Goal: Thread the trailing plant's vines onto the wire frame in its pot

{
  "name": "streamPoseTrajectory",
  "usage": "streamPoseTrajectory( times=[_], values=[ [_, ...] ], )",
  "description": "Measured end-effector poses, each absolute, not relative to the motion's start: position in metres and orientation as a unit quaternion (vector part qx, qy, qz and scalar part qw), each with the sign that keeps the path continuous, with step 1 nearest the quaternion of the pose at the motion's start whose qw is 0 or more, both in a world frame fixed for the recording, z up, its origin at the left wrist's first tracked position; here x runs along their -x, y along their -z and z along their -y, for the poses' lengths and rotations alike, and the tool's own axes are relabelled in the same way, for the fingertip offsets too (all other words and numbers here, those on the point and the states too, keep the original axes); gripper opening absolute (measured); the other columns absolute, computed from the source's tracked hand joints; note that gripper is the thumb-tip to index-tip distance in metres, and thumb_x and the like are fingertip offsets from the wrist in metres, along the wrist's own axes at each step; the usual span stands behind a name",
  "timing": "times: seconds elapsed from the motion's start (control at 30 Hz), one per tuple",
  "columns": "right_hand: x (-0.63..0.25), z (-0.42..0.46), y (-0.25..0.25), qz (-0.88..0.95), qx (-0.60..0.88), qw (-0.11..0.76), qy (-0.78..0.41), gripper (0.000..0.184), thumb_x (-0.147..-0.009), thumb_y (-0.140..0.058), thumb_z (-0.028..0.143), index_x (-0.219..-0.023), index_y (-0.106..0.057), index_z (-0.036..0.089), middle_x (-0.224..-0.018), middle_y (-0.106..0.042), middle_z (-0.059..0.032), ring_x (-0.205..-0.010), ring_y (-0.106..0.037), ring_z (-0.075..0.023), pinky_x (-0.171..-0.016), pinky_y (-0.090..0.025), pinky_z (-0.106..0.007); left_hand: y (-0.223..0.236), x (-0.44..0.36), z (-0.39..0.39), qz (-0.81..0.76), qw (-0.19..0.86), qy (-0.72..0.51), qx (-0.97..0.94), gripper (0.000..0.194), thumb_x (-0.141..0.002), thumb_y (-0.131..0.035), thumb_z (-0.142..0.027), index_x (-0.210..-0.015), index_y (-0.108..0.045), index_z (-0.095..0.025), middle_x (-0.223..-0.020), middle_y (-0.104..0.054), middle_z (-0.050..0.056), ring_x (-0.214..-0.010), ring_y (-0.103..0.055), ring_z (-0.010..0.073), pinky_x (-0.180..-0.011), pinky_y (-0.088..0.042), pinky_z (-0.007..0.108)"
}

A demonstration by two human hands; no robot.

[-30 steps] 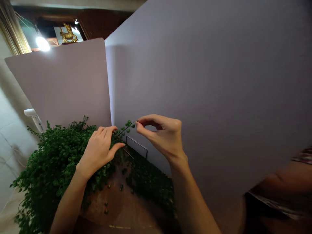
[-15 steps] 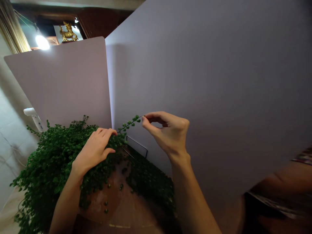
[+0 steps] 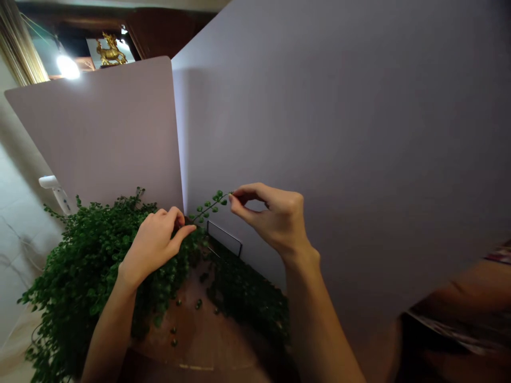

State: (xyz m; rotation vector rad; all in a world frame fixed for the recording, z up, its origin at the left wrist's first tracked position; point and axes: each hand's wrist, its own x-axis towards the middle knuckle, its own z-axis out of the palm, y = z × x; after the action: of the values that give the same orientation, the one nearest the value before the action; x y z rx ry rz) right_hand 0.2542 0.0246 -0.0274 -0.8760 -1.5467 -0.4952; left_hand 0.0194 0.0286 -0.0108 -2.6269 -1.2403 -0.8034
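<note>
A thin green stem with small round leaves stretches on a slant between my two hands. Its upper end is pinched between the thumb and forefinger of my right hand. My left hand closes its thumb and forefinger around the stem's lower end, which the fingers partly hide. Beneath and behind the left hand spreads a large bushy heap of the same leafy plant. A darker mass of greenery lies to the right, below the right hand.
Several loose leaves are scattered on the brown tabletop. A thin wire frame stands against a tall pale panel; a second panel joins it on the left. Part of a person shows at lower right.
My left thumb and forefinger have come together on the stem; they were apart before. My right hand has shifted slightly left and keeps its pinch on the stem's end.
</note>
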Motion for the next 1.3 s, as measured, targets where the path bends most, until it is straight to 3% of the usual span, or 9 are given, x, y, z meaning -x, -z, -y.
streamPoseTrajectory(
  times=[0.1,0.27,0.63,0.97,1.17,1.3],
  values=[
    [-0.253,-0.023,0.027,0.671,0.372,0.602,0.221,0.009,-0.082,-0.062,0.015,-0.082,-0.066,0.023,-0.073,-0.073,0.0009,-0.065,-0.069,-0.0150,-0.066,-0.056,-0.028,0.015,-0.020,-0.032,0.404,0.093,0.242,0.877,0.023,-0.096,-0.055,-0.033,-0.109,-0.063,-0.015,-0.090,-0.070,0.006,-0.089,-0.060,0.0226,-0.084,-0.047,0.039],
    [-0.253,-0.025,0.029,0.686,0.378,0.571,0.245,0.011,-0.085,-0.058,0.016,-0.081,-0.066,0.023,-0.074,-0.071,0.0000,-0.065,-0.067,-0.0144,-0.065,-0.053,-0.028,0.017,-0.020,-0.037,0.400,0.148,0.206,0.880,0.035,-0.101,-0.043,-0.030,-0.089,-0.072,-0.016,-0.085,-0.070,0.007,-0.089,-0.060,0.0229,-0.084,-0.046,0.039],
    [-0.232,-0.035,0.030,0.640,0.441,0.578,0.250,0.014,-0.084,-0.055,0.016,-0.072,-0.062,0.021,-0.066,-0.067,-0.0010,-0.059,-0.061,-0.0135,-0.059,-0.047,-0.028,0.016,-0.018,-0.018,0.389,0.215,0.174,0.878,0.033,-0.102,-0.042,-0.029,-0.090,-0.070,-0.018,-0.083,-0.066,0.004,-0.077,-0.060,0.0195,-0.072,-0.040,0.035],
    [-0.260,-0.027,0.027,0.584,0.490,0.588,0.272,0.015,-0.082,-0.059,0.021,-0.068,-0.060,0.021,-0.065,-0.069,-0.0040,-0.058,-0.064,-0.0187,-0.058,-0.048,-0.032,0.003,0.009,0.003,0.348,0.184,0.089,0.915,0.030,-0.100,-0.047,-0.027,-0.079,-0.067,-0.019,-0.079,-0.064,0.003,-0.081,-0.058,0.0209,-0.073,-0.037,0.036],
    [-0.283,-0.035,0.042,0.683,0.542,0.481,0.095,0.013,-0.082,-0.061,0.025,-0.072,-0.069,0.019,-0.056,-0.066,-0.0009,-0.050,-0.063,-0.0157,-0.053,-0.047,-0.029,0.001,0.009,-0.007,0.409,0.188,0.149,0.880,0.033,-0.102,-0.042,-0.029,-0.086,-0.069,-0.017,-0.084,-0.066,0.005,-0.086,-0.061,0.0218,-0.077,-0.041,0.036],
    [-0.285,-0.057,0.062,0.728,0.580,0.365,-0.026,0.025,-0.083,-0.061,0.026,-0.059,-0.063,0.019,-0.039,-0.054,0.0030,-0.035,-0.049,-0.0113,-0.039,-0.033,-0.024,0.006,0.000,-0.021,0.415,0.178,0.128,0.883,0.034,-0.102,-0.040,-0.028,-0.088,-0.069,-0.016,-0.086,-0.068,0.006,-0.088,-0.062,0.0225,-0.079,-0.043,0.036]
  ],
)
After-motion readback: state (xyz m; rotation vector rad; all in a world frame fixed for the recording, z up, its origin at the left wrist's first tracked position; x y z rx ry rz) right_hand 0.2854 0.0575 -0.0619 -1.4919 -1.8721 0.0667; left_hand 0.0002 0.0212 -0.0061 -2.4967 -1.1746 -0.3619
